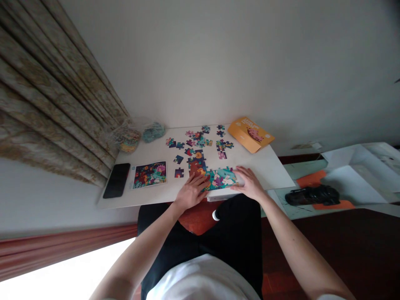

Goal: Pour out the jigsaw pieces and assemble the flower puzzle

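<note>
White shirt (203,279) is nearest the camera. Left hand (192,191) and right hand (246,183) lie open, fingers spread wide, on both ends of joined jigsaw puzzle section (212,177), upon white tabletop (262,166).

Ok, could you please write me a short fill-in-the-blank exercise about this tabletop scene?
1. The number of hands touching the joined puzzle section, the left hand and right hand, is ____.
2. The black smartphone lies to the ____ of the printed puzzle picture.
3. The cardboard puzzle box is mainly ____ in colour.

Missing words: two; left; orange.
</note>
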A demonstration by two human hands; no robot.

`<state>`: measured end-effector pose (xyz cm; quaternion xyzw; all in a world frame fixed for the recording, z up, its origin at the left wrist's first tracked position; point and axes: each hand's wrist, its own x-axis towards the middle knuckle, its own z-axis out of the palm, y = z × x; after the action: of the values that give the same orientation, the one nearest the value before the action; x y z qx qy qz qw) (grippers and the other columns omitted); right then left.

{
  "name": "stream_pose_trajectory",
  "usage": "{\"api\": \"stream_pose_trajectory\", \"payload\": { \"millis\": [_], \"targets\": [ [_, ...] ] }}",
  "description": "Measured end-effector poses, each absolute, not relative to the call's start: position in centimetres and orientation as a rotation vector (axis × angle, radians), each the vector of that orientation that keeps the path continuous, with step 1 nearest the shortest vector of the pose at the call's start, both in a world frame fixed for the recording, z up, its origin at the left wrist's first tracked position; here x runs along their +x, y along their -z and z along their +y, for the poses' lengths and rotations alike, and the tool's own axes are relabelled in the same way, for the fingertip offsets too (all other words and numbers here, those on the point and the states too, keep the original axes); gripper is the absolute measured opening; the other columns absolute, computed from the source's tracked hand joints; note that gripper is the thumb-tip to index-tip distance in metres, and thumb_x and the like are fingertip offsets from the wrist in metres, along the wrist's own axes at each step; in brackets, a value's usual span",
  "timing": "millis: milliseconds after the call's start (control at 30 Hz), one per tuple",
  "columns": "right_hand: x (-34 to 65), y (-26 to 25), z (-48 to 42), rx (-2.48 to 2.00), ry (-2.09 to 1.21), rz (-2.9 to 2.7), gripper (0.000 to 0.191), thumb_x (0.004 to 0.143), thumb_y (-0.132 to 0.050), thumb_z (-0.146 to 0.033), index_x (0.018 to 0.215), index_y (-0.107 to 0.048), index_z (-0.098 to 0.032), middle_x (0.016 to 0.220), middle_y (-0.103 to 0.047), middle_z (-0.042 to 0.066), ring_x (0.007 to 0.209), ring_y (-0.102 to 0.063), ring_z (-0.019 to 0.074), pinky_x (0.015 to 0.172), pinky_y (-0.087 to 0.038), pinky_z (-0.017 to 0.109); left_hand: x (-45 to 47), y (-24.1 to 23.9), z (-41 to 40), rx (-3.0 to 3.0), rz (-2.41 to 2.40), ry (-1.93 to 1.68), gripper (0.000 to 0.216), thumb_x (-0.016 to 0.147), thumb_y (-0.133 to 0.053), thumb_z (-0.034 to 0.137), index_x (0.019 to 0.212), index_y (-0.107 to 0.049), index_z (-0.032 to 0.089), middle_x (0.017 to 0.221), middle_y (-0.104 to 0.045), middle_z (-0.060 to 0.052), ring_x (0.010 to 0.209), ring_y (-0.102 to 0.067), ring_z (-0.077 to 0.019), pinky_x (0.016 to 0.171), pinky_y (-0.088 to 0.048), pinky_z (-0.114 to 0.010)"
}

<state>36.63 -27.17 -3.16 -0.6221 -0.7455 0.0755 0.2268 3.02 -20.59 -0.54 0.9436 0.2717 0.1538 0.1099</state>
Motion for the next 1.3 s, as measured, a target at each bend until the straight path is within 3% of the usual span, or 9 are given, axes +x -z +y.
{"api": "stream_pose_trajectory", "payload": {
  "millis": [567, 733, 833, 1167, 1300],
  "targets": [
    [36.3, 2.9, -27.3, -1.707, -0.182, -2.056, 0.072, 0.090, -0.069, -0.059, 0.151, -0.051, -0.023, 0.152, -0.057, 0.016, 0.143, -0.051, 0.0374, 0.120, -0.036, 0.062, 3.0, 0.5, -20.8, 2.763, 0.822, -0.434, 0.041, 0.107, -0.049, 0.040, 0.143, -0.061, 0.026, 0.156, -0.055, -0.006, 0.148, -0.047, -0.0251, 0.129, -0.029, -0.051],
    [36.5, 2.7, -25.5, -1.626, -0.158, -1.914, 0.042, 0.097, -0.061, -0.050, 0.129, -0.067, -0.023, 0.126, -0.073, 0.013, 0.119, -0.067, 0.0320, 0.107, -0.051, 0.052, 3.0, 0.4, -20.9, 2.788, 0.815, -0.413, 0.041, 0.108, -0.047, 0.039, 0.144, -0.060, 0.026, 0.157, -0.054, -0.006, 0.149, -0.045, -0.0249, 0.127, -0.031, -0.050],
    [36.2, 2.3, -23.0, -1.709, -0.137, -1.853, 0.035, 0.099, -0.059, -0.047, 0.120, -0.072, -0.022, 0.118, -0.075, 0.013, 0.111, -0.070, 0.0311, 0.102, -0.053, 0.049, 3.0, 0.3, -21.0, 2.799, 0.850, -0.417, 0.043, 0.107, -0.048, 0.041, 0.144, -0.060, 0.025, 0.155, -0.056, -0.008, 0.148, -0.047, -0.0258, 0.128, -0.030, -0.051],
    [32.5, 0.5, -13.1, -2.167, -0.243, -1.834, 0.063, 0.094, -0.064, -0.055, 0.146, -0.056, -0.021, 0.150, -0.059, 0.017, 0.135, -0.052, 0.0386, 0.105, -0.045, 0.055, 3.2, 0.1, -21.1, 2.795, 0.928, -0.413, 0.047, 0.104, -0.054, 0.044, 0.144, -0.061, 0.022, 0.149, -0.061, -0.012, 0.142, -0.052, -0.0294, 0.128, -0.029, -0.054],
    [32.3, 0.6, -10.7, -2.169, -0.269, -1.797, 0.060, 0.093, -0.066, -0.048, 0.147, -0.056, -0.023, 0.150, -0.060, 0.014, 0.138, -0.048, 0.0378, 0.104, -0.046, 0.053, 3.2, 0.1, -21.1, 2.783, 0.941, -0.415, 0.047, 0.103, -0.055, 0.044, 0.144, -0.061, 0.023, 0.148, -0.061, -0.011, 0.141, -0.053, -0.0292, 0.127, -0.030, -0.053]
  ]
}}
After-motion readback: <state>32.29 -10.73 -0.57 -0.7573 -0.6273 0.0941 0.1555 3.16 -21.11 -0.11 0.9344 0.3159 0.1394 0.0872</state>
